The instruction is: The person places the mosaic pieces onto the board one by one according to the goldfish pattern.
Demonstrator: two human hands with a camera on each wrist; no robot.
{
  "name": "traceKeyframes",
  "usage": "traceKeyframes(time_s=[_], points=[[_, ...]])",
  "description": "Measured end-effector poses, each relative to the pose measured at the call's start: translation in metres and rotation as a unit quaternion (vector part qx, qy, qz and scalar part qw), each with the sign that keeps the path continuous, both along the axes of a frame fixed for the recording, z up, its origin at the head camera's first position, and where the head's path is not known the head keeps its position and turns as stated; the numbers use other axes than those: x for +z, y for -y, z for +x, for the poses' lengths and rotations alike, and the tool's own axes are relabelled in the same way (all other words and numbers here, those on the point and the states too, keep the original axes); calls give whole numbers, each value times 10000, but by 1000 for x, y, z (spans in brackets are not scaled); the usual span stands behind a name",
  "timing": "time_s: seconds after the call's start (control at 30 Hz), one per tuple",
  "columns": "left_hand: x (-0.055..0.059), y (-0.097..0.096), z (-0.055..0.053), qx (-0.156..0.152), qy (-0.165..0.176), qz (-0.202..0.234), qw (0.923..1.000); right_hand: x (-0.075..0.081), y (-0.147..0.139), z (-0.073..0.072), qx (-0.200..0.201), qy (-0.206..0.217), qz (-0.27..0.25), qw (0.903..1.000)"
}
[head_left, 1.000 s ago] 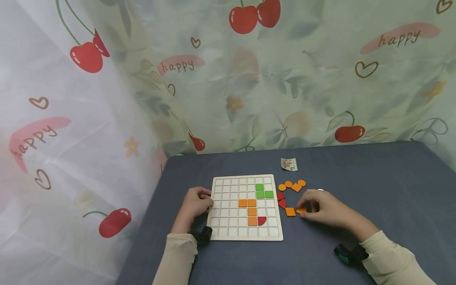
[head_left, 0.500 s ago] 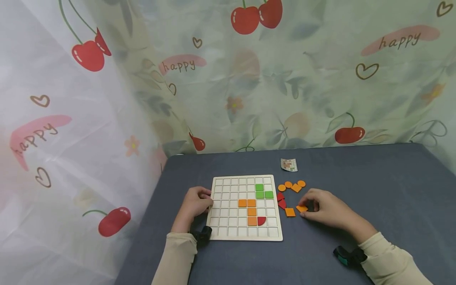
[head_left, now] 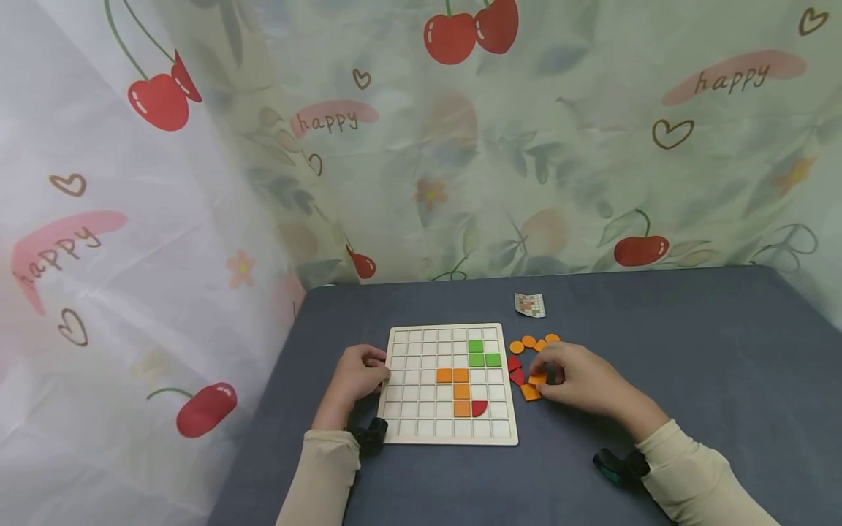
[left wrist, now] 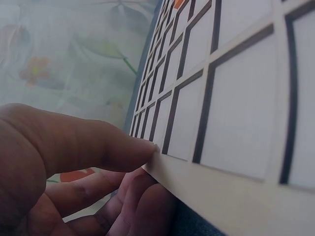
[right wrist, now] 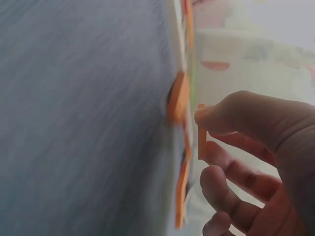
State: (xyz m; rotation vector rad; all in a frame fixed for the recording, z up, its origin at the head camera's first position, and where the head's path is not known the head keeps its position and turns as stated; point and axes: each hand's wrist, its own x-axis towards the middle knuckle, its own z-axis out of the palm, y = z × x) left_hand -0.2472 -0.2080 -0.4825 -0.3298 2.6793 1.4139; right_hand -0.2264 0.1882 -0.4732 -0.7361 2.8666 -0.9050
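A pale wooden grid board (head_left: 419, 428) lies on the table. It carries an L-like row of orange squares (head_left: 462, 392), green squares (head_left: 476, 360) and a red quarter-circle (head_left: 479, 408). My left hand (head_left: 355, 376) grips the board's left edge, thumb on top and fingers curled against the side and underneath in the left wrist view. Right of the board, my right hand (head_left: 579, 374) pinches an orange square tile (right wrist: 202, 142) between thumb and finger, lifted off the table. Another orange square (head_left: 530, 393) lies just below it on the cloth.
Beside the board's right edge are loose red pieces (head_left: 517, 375) and orange circles (head_left: 516, 348), with an orange square partly behind my right hand. A small patterned card (head_left: 530, 305) lies farther back. The dark tablecloth (head_left: 723, 351) reaches a printed curtain (head_left: 566, 146).
My right hand has raised the orange square tile and carried it left, closer to the board. My left hand stays at the board's edge.
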Motion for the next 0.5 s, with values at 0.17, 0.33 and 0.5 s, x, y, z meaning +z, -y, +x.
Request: traceKeyframes(time_s=[0.17, 0.33, 0.5], points=[[3, 0, 2, -42, 17, -15, 10000, 5, 28, -4, 402, -50, -317, 9987], [2, 0, 3, -65, 27, -6, 10000, 10, 62, -8, 754, 24, -445, 9962], [2, 1, 2, -24, 16, -10, 10000, 8, 94, -12, 982, 214, -471, 9938]])
